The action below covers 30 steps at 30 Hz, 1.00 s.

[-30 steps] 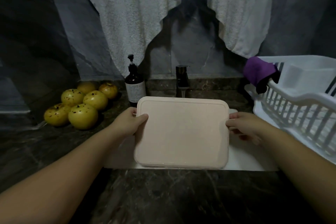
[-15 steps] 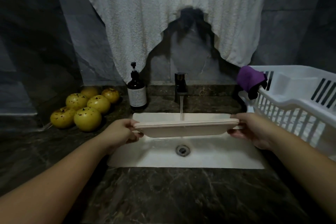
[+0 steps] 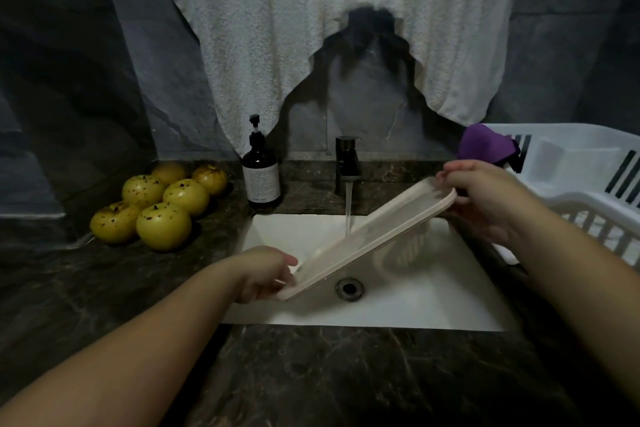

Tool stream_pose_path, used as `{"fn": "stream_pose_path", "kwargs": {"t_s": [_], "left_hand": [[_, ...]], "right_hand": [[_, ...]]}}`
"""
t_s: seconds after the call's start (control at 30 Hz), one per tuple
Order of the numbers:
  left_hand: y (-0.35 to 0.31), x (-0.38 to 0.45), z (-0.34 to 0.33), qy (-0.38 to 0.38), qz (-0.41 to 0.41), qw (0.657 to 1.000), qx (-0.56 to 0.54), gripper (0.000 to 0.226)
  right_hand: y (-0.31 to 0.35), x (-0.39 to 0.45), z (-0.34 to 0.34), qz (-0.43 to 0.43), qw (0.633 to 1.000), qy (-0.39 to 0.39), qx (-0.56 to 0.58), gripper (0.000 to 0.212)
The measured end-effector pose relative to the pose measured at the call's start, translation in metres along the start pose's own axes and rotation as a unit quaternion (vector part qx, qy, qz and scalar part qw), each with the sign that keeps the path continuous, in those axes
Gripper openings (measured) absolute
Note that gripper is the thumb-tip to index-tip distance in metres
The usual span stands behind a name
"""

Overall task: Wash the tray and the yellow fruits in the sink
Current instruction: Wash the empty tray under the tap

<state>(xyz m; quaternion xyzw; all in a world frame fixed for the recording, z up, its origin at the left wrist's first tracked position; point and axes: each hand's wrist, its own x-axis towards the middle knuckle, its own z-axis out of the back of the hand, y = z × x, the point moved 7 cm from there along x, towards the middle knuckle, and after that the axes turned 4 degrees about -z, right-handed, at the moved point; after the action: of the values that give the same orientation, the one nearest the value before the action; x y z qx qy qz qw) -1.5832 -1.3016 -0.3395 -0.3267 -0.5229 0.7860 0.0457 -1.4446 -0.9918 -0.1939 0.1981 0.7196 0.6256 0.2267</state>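
Left hand (image 3: 268, 274), low centre-left of frame: fingers curled round lower end of tray (image 3: 367, 239), gripping it just above basin floor. Right hand (image 3: 485, 198), upper right of centre: pinching raised end of same tray, thumb over rim, fingers underneath.

Tray pale pink, tilted steeply, low end left, high end right, held over sink (image 3: 450, 308). Stream from black faucet (image 3: 347, 163) striking upper face near middle of tray. Drain (image 3: 349, 289) just below lower edge, uncovered.

Step in hand, by judgement: rinsing of tray, tilted so water runs off toward drain. Fruit washing not yet begun.

Yellow fruits (image 3: 162, 204): six or so, speckled brown, heaped on dark counter (image 3: 311, 374) at middle left of frame, well apart from sink. Brown pump bottle (image 3: 260, 170) between fruits and faucet. White rack (image 3: 588, 184) at right edge, purple cloth (image 3: 485, 144) draped on its near corner. White towel (image 3: 311, 28) hanging across top of frame.

Next move likely calls for: turning tray to wet remaining face, then setting aside, probably toward rack; firm two-handed hold needed, wet plastic apt to slip.
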Motion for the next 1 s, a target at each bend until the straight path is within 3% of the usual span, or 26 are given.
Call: {"fn": "stream_pose_path", "kwargs": {"t_s": [0.17, 0.43, 0.7, 1.0], "left_hand": [[-0.001, 0.003, -0.027, 0.065, 0.036, 0.997, 0.000, 0.021], [0.002, 0.009, -0.031, 0.078, 0.058, 0.995, -0.033, 0.022], [0.003, 0.017, -0.006, -0.005, 0.063, 0.989, -0.130, 0.041], [-0.007, 0.019, 0.025, -0.140, -0.009, 0.986, -0.092, 0.032]], "right_hand": [[0.008, 0.010, -0.003, 0.023, 0.999, -0.031, -0.011, 0.025], [-0.018, 0.039, 0.018, 0.015, 0.998, -0.065, 0.020, 0.040], [-0.058, 0.067, 0.026, -0.056, 0.992, -0.077, -0.083, 0.069], [-0.111, 0.060, 0.013, -0.075, 0.985, -0.060, -0.142, 0.033]]}}
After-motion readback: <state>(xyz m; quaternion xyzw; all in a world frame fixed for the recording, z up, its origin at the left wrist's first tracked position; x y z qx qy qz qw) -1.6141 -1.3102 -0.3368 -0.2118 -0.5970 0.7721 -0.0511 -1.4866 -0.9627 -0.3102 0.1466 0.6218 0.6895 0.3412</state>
